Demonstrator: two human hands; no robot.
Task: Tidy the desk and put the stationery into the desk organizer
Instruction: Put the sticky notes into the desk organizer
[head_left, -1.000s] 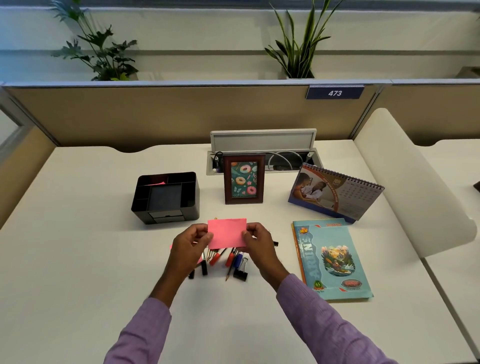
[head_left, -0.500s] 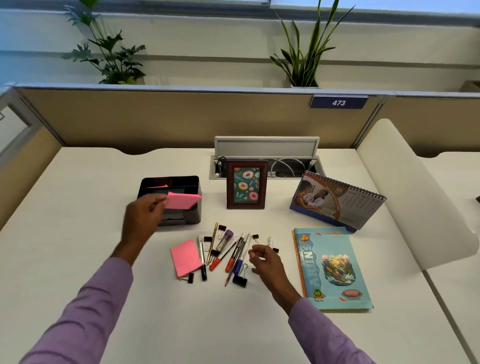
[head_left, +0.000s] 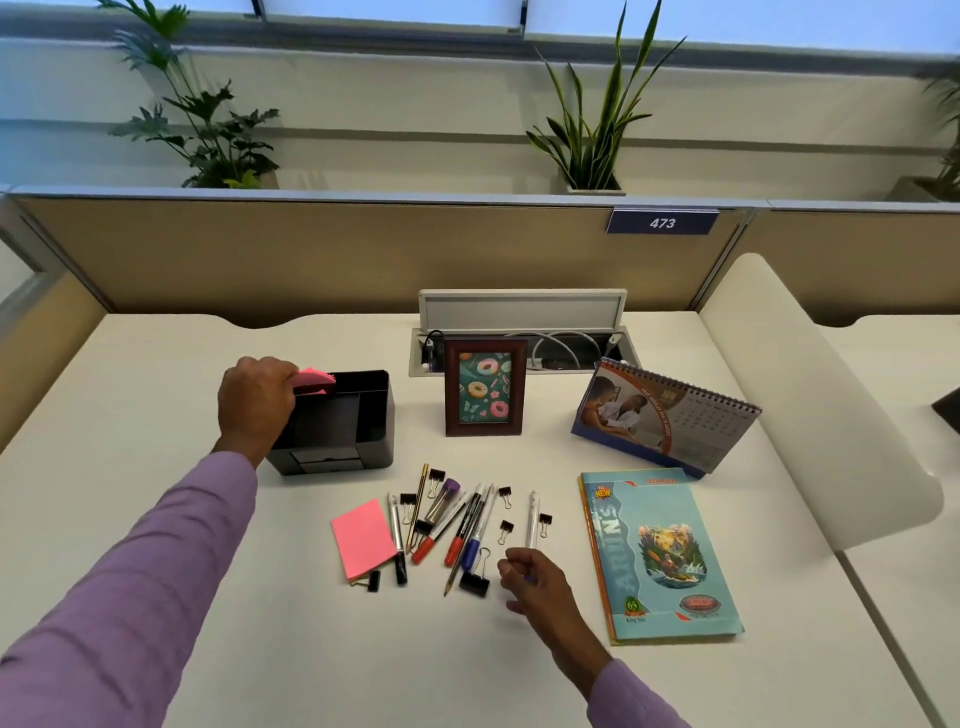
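A black desk organizer (head_left: 371, 410) stands on the white desk, left of centre. My left hand (head_left: 254, 397) holds a pink sticky-note pad (head_left: 313, 379) at the organizer's back left compartment. Another pink pad (head_left: 362, 536) lies flat in front. Beside it is a heap of pens and markers (head_left: 457, 525) with several black binder clips (head_left: 474, 583) scattered among them. A clear pen (head_left: 531, 519) lies at the heap's right. My right hand (head_left: 535, 582) hovers low just below that pen, fingers loosely curled with nothing visible in them.
A framed doughnut picture (head_left: 484, 387) stands behind the pens. A desk calendar (head_left: 665, 415) and a blue notebook (head_left: 660, 556) sit to the right. An open cable tray (head_left: 522, 332) is at the back, before the beige partition. A white divider (head_left: 810, 395) bounds the right side.
My left hand carried the pink pad from in front of me over to the organizer's back left corner. My right hand let go of the pad and dropped near the pens.
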